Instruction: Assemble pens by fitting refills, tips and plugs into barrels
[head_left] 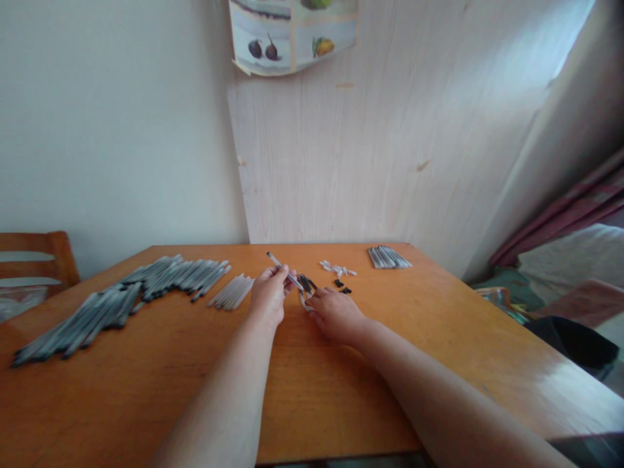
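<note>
My left hand [270, 292] is closed on a slim clear pen [275, 261], which slants up and to the left with a dark end on top. Just right of it, my right hand [337, 313] rests low over the table with bent fingers at a small pile of black and clear pen caps [305, 284]. Its fingertips touch the pieces at the near side of the pile; what they pinch is too small to make out. Beside the left hand lies a row of clear pen barrels [231, 292].
A large spread of pens with dark ends [97, 315] covers the table's left side. Small white parts [338, 268] and black pieces [342, 286] lie beyond my right hand. A neat bundle of pens [389, 257] sits at the back right of the wooden table [439, 338].
</note>
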`<control>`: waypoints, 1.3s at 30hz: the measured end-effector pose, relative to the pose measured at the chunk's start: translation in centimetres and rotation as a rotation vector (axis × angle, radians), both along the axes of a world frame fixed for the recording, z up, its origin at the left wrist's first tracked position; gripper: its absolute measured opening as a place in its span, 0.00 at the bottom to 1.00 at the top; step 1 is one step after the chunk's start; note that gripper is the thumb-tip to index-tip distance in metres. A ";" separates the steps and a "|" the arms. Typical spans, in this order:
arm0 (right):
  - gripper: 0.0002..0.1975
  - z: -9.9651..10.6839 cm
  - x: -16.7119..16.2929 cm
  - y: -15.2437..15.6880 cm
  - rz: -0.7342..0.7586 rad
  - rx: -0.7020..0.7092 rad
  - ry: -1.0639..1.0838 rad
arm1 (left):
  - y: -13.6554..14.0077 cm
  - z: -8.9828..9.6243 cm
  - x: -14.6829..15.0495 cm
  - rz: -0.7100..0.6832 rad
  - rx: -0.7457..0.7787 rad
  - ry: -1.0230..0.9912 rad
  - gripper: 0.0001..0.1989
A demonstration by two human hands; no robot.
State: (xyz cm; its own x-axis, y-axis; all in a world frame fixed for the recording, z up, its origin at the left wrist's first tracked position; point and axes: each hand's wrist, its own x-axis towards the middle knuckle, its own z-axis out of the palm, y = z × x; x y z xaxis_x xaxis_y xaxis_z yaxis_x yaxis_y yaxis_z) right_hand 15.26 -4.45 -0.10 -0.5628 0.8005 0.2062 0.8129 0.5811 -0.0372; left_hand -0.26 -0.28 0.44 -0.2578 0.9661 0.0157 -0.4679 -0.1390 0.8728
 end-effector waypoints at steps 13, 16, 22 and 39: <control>0.12 0.3 0.1 -0.3 -0.065 -0.107 0.018 | 0.1 -0.1 0.0 0.000 0.000 0.017 0.06; 0.11 0.0 0.5 0.1 -0.122 -0.083 0.136 | 0.1 -0.1 -0.1 0.003 0.002 0.022 0.06; 0.06 -0.8 1.1 1.4 -0.119 -0.155 0.658 | 0.2 -0.1 -0.1 0.013 0.002 0.014 0.07; 0.03 -0.3 0.4 1.3 -0.223 -0.910 1.572 | -0.1 0.4 0.3 0.020 0.026 -0.025 0.06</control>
